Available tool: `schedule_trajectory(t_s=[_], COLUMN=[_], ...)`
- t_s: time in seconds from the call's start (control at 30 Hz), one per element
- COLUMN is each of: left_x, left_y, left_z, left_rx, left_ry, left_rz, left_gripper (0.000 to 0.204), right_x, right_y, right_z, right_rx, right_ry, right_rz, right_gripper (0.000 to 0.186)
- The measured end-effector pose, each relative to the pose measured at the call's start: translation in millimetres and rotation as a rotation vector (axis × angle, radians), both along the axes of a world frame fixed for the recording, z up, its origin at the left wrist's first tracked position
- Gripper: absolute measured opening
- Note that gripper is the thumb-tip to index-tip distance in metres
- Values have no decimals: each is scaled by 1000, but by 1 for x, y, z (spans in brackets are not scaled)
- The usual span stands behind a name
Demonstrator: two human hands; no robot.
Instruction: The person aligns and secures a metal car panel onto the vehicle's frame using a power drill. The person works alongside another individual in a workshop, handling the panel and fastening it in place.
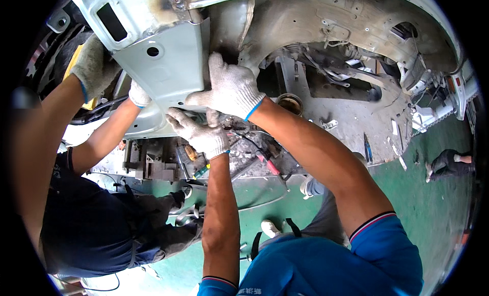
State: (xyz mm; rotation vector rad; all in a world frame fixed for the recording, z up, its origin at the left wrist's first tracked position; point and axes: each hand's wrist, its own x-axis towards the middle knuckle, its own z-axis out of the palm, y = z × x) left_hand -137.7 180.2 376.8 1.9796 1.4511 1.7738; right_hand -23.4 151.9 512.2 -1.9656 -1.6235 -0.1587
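A pale grey-green sheet-metal panel (165, 67) with a round hole is set in a car body frame. My right hand (229, 90), in a white knit glove, lies at the panel's right edge, thumb stretched left across its lower corner and a finger pointing up. Just below, my left hand (201, 133), also gloved, has its fingers spread near the panel's lower edge; contact is hard to tell. At the left, a co-worker's gloved hand (97, 67) is beside the frame with something yellow (75, 62). The co-worker's other gloved hand (138, 95) touches the panel's lower left.
Beneath lies a grey work surface (341, 115) with a round tin (290, 103), blue-handled pliers (368, 148), a red-handled tool (268, 163) and a metal clamp-like block (158, 166). A curved wheel-arch panel (305, 21) spans the top. Another person's leg (443, 161) shows far right on green floor.
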Motion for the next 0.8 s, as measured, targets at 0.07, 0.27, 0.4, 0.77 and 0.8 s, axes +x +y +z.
schedule_trajectory(t_s=[0.07, 0.27, 0.4, 0.77, 0.8], left_x=[0, -6, 1, -1, 1], left_y=[1, 9, 2, 4, 4], left_z=[1, -7, 1, -5, -3], left_rx=[0, 31, 33, 58, 64], left_ry=[-42, 6, -16, 10, 14], left_rz=[-15, 13, 0, 37, 38], left_gripper=[117, 119, 120, 111, 111], right_x=[0, -5, 1, 5, 4], right_y=[-2, -2, -2, -2, 0], right_z=[3, 8, 4, -6, -5], right_rx=[-21, -23, -15, 61, 91], right_ry=[6, 30, 40, 146, 131], right_rz=[9, 21, 20, 95, 103], right_gripper=[92, 92, 85, 83, 86])
